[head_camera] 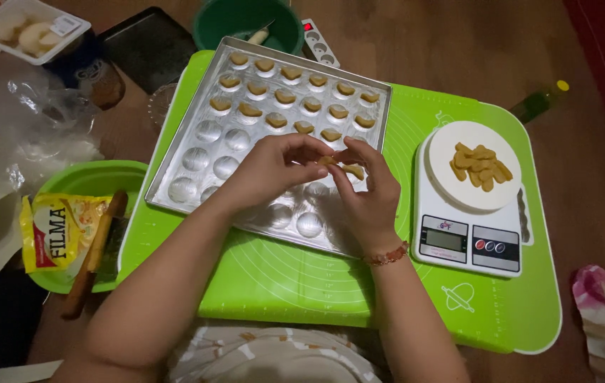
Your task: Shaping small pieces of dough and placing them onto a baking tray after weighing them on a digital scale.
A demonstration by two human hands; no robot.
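Dough piece (329, 161): small, tan, held between the fingertips of both my hands above the metal mould tray (196, 167). My left hand (270, 170) pinches it from the left with thumb and forefinger closed on it. My right hand (366, 195) closes on it from the right, and a second dough bit (353, 171) sits against the right fingers. A beaded bracelet (387, 255) circles my right wrist.

Tray contents: round dimpled cups in rows. The far rows each hold one shaped dough piece (278, 96); the near cups, such as the one at the front edge (309, 224), show bare metal. The tray rests on a green silicone mat (281, 284).

White kitchen scale (469, 245), right of the tray on the same mat: its round platform carries a pile of tan dough strips (480, 167).

Green bowl (249, 21), beyond the tray: a pale utensil lies inside; other contents cannot be told. Green plate (97, 177), left of the mat: it holds a yellow packet (54, 230) and a brown stick-shaped object (97, 248) laid across it. White foam tray (29, 28), far left corner: pale rounded pieces inside. A small bottle with a yellow cap (544, 101) lies on the wooden floor right of the mat.
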